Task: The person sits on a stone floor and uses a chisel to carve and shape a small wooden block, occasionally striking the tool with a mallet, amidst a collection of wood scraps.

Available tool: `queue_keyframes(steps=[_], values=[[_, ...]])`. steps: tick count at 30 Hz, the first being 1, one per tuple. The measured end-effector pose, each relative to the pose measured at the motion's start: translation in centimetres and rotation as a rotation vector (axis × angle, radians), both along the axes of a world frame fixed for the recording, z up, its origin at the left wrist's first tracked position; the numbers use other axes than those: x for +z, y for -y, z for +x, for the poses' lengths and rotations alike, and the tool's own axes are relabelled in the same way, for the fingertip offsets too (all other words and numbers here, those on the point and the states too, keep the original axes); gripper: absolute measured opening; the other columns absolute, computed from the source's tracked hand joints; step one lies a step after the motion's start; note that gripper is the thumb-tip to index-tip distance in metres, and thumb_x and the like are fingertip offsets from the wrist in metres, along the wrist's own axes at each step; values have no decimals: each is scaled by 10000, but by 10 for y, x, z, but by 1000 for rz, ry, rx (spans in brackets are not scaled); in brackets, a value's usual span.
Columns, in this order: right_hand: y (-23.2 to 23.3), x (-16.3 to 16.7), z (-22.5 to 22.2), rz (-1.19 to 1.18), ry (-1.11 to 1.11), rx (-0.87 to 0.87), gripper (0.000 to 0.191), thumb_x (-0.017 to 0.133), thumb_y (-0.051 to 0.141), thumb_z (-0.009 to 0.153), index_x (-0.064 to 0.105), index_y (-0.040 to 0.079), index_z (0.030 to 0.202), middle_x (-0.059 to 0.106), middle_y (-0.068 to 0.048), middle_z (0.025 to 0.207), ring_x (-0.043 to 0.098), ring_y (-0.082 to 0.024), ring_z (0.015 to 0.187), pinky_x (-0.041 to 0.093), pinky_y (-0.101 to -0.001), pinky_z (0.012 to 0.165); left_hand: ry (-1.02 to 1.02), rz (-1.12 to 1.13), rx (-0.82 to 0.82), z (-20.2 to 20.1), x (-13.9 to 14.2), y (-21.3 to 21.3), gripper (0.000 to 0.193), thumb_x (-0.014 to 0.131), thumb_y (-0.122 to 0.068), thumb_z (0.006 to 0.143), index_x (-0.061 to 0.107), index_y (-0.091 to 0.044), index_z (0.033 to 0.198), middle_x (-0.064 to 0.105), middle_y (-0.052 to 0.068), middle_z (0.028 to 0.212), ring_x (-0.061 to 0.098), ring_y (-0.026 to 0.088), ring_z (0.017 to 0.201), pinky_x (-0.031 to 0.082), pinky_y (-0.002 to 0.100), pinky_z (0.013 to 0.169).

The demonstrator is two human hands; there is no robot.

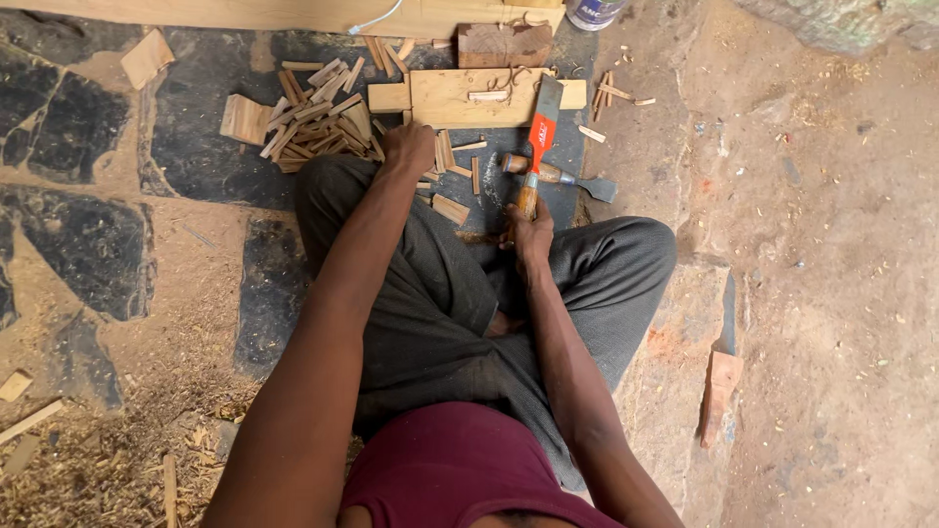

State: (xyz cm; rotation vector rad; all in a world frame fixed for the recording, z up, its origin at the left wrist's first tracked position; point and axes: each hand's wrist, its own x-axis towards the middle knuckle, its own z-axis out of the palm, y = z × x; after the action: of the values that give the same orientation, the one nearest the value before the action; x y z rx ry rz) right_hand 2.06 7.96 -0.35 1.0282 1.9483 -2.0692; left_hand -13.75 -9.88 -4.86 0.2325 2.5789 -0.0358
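Seated person on stone floor [88, 244], hatchet gripped in right hand, left hand at the wood offcuts

The person sat cross-legged in dark trousers [430, 303]; ahead lay a flat pale board [460, 98] with a dark wood block [504, 44] just behind it. To the left of the board lay a pile of thin wood strips [308, 122]. The right hand [530, 233] was closed fully round the wooden handle of a hatchet [538, 137], whose orange-and-grey head rested on the board's right part. The left hand [409, 147] lay knuckles-up on the floor between pile and board, fingers curled among loose strips; whether it gripped one could not be told. A chisel [558, 176] with a wooden handle lay on the floor just beside the hatchet handle, apart from both hands
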Motion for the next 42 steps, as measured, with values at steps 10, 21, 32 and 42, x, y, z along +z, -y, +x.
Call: queue_keyframes(steps=[10, 21, 32, 42], values=[[-4, -21, 1, -5, 27, 13, 550, 691, 127, 939, 470, 45, 1436, 597, -93, 653, 581, -170, 438, 506, -321, 371, 61, -163, -121, 1, -10, -3, 205, 569, -149, 1009, 763, -95, 1043, 746, 98, 1049, 728, 249, 909, 558, 416, 723], [-2, -29, 0, -10, 13, -7, 519, 711, 149, 930, 514, 31, 1396, 635, -92, 693, 594, -167, 441, 497, -321, 364, 277, 644, 106, -5, 6, 17, 311, 788, -207, 890, 687, 31, 1063, 735, 145, 1037, 736, 230, 856, 592, 349, 743], [-2, -37, 1, 36, 44, -10, 481, 711, 166, 921, 550, 31, 1353, 657, -108, 715, 608, -174, 449, 496, -330, 367, 225, 1504, 281, -8, 10, -2, 303, 697, -68, 945, 530, 21, 1182, 681, 120, 919, 714, 162, 758, 566, 270, 639], [-5, -51, 5, -9, 53, -7, 493, 703, 168, 924, 533, 40, 1369, 632, -96, 709, 595, -172, 468, 496, -332, 385, -433, 947, 542, -45, 2, -51, 318, 602, -64, 967, 796, -175, 1193, 715, 113, 894, 658, 214, 760, 530, 374, 695]])
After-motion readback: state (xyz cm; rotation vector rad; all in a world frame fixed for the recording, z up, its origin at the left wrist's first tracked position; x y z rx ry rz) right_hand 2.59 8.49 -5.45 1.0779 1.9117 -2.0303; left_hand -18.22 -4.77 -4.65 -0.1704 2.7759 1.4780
